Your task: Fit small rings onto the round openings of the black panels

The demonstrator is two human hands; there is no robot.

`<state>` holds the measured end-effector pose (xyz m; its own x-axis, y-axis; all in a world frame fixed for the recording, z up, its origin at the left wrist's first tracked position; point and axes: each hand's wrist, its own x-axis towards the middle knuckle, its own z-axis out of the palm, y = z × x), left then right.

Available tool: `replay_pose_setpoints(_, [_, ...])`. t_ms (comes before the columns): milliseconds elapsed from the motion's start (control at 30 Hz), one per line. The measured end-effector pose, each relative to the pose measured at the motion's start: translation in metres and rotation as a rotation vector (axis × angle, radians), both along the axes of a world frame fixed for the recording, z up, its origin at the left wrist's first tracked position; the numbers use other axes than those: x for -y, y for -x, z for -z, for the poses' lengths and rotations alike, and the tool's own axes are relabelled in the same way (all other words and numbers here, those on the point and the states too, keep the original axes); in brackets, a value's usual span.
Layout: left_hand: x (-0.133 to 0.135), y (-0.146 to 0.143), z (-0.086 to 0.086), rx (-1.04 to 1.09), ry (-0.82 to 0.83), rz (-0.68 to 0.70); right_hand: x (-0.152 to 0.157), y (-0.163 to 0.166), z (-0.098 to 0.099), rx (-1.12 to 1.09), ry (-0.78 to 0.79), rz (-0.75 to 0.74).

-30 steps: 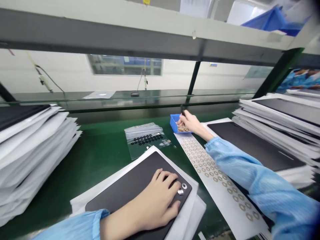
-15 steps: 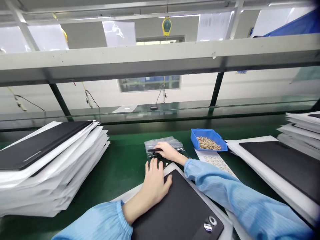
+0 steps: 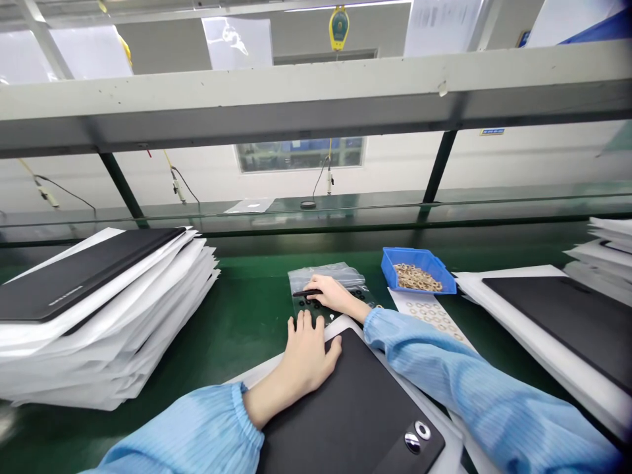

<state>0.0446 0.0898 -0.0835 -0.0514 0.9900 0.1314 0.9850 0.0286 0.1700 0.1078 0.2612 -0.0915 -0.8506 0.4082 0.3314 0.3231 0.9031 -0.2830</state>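
No lettering can be read anywhere: the pale logo on the top black cover (image 3: 69,289) and the small blue wall sign (image 3: 492,131) are too blurred.

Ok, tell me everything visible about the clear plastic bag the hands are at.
The clear plastic bag lies flat on the green bench surface, just beyond the black panel. It looks thin, glossy and wrinkled, with small black rings showing through it. The right hand rests on it holding a thin dark tool; the left hand touches its near edge.
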Motion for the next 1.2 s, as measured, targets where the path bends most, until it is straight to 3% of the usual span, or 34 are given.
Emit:
replay_pose_setpoints(333, [0.001,0.000,-0.001,0.004,-0.009,-0.006,0.007,0.006,-0.002,0.046,0.041,-0.055])
replay_pose_setpoints(800, [-0.003,0.007,-0.002,0.043,0.007,0.007,0.021,0.010,-0.004,0.087,0.054,0.038])
replay_pose_setpoints(1200, [-0.006,0.013,-0.005,-0.004,0.019,0.035,0.022,0.008,-0.006,0.048,0.020,0.001])
